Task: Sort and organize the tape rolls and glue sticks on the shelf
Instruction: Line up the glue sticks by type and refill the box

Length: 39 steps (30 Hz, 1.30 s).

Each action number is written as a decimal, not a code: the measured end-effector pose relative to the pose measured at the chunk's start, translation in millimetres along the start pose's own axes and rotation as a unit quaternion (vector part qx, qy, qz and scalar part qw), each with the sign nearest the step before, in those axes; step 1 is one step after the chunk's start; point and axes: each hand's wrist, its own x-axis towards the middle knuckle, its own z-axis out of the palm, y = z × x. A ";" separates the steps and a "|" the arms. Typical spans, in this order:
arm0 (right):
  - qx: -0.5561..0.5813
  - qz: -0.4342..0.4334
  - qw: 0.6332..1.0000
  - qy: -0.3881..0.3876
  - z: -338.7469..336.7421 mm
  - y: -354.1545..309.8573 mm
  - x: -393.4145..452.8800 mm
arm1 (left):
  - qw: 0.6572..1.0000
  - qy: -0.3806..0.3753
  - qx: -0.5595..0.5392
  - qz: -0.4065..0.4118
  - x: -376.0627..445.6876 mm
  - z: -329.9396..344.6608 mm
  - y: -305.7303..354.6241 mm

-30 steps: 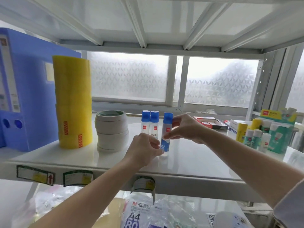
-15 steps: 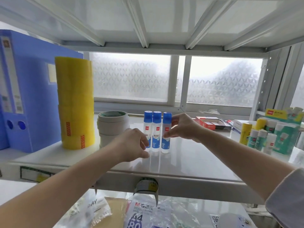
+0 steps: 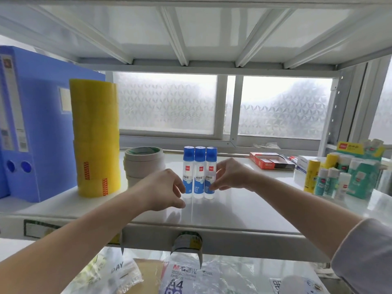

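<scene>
Three blue-capped glue bottles (image 3: 199,172) stand upright in a tight row at the middle of the white shelf (image 3: 244,209). My right hand (image 3: 230,175) pinches the right-hand bottle (image 3: 210,166) at its side. Fingers loosely curled, my left hand (image 3: 165,189) has its fingertips at the left-hand bottle (image 3: 187,164) and grips nothing. A tall stack of yellow tape rolls (image 3: 94,136) stands at the left. Next to it is a lower stack of white tape rolls (image 3: 144,164), partly hidden by my left hand. Several small glue sticks (image 3: 331,181) and a yellow one (image 3: 311,175) stand at the right.
A blue file box (image 3: 38,124) stands at the far left. A red carton (image 3: 269,163) lies at the back right, and a green display box (image 3: 360,172) is behind the glue sticks. Wrapped paper packs (image 3: 182,276) lie on the shelf below. A frosted window is behind.
The third glue bottle went from tilted in my right hand to standing against the other two. My left hand moved from in front of the bottles to the row's left side.
</scene>
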 end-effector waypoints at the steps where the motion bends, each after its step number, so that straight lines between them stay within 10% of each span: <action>1: -0.019 0.012 1.000 -0.013 -1.3 -0.4 -0.7 | 1.000 -0.001 -0.001 0.002 0.0 0.1 0.9; 12: -0.328 0.089 0.939 -0.045 -139.8 11.3 -75.9 | 0.988 -0.095 0.001 0.125 24.1 11.7 97.7; 20: -0.350 0.188 0.914 0.084 -244.9 65.9 -105.9 | 0.976 -0.044 0.011 0.214 92.5 46.6 199.4; 39: -0.451 0.174 0.856 0.185 -256.4 194.5 -3.1 | 0.970 -0.016 -0.037 0.239 193.1 108.8 260.9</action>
